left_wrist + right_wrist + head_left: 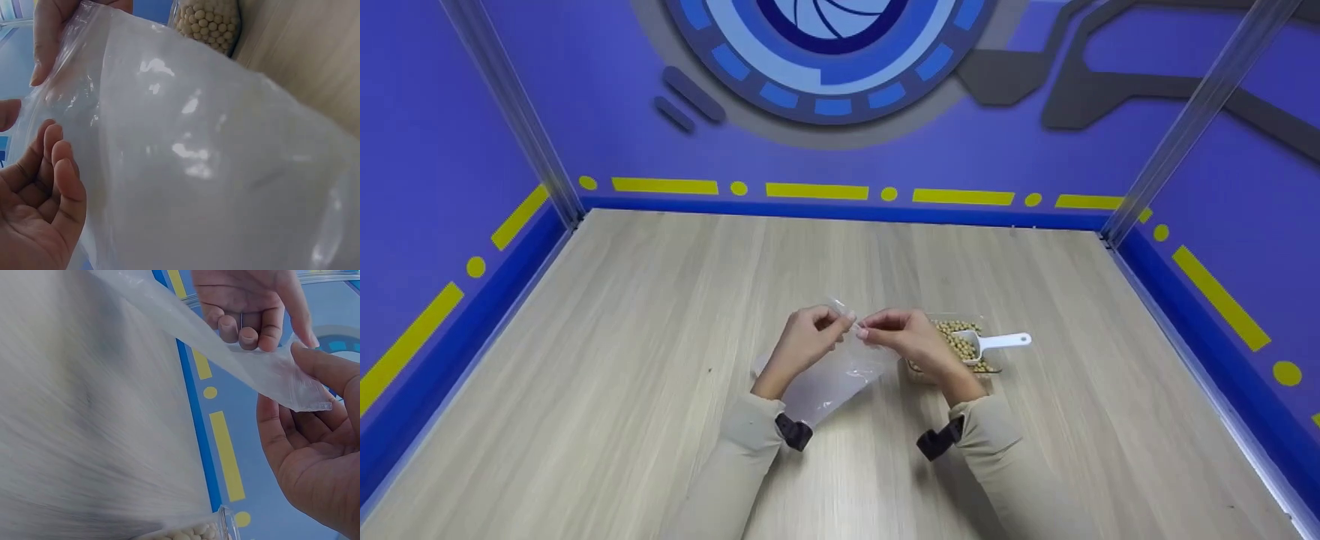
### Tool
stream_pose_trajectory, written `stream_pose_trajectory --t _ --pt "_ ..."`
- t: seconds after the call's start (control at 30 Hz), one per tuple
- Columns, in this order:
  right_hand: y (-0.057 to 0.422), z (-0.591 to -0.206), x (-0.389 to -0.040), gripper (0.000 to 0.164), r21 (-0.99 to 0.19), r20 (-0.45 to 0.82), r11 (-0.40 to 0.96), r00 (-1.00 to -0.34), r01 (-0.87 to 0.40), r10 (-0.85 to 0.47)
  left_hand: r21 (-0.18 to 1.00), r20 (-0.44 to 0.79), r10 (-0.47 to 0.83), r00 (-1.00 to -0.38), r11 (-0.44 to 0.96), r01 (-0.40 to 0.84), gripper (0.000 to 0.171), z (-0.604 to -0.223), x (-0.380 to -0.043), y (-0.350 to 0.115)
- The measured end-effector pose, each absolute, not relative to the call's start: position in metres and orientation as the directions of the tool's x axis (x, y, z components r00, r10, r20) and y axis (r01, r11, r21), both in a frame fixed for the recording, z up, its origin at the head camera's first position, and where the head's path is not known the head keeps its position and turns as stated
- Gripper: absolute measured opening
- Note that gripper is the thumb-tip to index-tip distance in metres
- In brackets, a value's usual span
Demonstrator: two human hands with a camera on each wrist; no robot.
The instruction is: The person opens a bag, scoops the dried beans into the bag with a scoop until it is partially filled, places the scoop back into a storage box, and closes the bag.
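We note a translucent, glossy, creased plastic bag [836,382] over the tabletop [622,360], left of the bean container [930,378], its far edge pinched by the left hand [808,341] and right hand [913,341], long axis running from there nearer the wearer, slanting slightly leftward.

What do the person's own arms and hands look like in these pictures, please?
The left sleeve and right sleeve are long, plain and pale beige, reaching the wrists. A small, blocky black device sits at each wrist, one on the left and one on the right. The left hand and right hand wear no gloves. No cables are visible.
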State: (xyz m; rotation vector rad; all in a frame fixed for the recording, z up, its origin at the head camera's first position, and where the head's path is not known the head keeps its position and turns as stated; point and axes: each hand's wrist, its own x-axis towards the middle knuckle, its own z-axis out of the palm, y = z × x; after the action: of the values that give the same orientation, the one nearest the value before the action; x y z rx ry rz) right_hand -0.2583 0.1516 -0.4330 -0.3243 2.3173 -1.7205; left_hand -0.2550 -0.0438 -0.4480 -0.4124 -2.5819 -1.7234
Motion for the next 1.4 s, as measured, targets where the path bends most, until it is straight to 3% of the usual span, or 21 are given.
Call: stream_pose_trajectory --t 0.33,0.7,1.0,1.4 --pt "0.149 -0.433 -0.258 0.028 -0.963 -0.021 0.259 -0.944 -0.069 -0.33 0.952 0.058 0.264 -0.963 0.274 0.133 0.023 -0.447 -0.256 -0.041" --pt "0.151 -0.444 -0.259 0.024 -0.972 0.033 0.214 -0.954 -0.1 -0.299 0.966 0.101 0.303 -0.948 0.199 0.166 0.023 -0.453 -0.256 -0.037" --pt "0.15 -0.447 -0.259 0.025 -0.983 0.053 0.148 -0.939 -0.108 -0.339 0.97 0.077 0.279 -0.957 0.202 0.137 0.021 -0.454 -0.257 -0.035" --pt "0.148 -0.448 -0.257 0.026 -0.963 0.088 0.213 -0.938 -0.167 -0.336 0.956 0.051 0.297 -0.953 0.261 0.132 0.031 -0.455 -0.257 -0.036"
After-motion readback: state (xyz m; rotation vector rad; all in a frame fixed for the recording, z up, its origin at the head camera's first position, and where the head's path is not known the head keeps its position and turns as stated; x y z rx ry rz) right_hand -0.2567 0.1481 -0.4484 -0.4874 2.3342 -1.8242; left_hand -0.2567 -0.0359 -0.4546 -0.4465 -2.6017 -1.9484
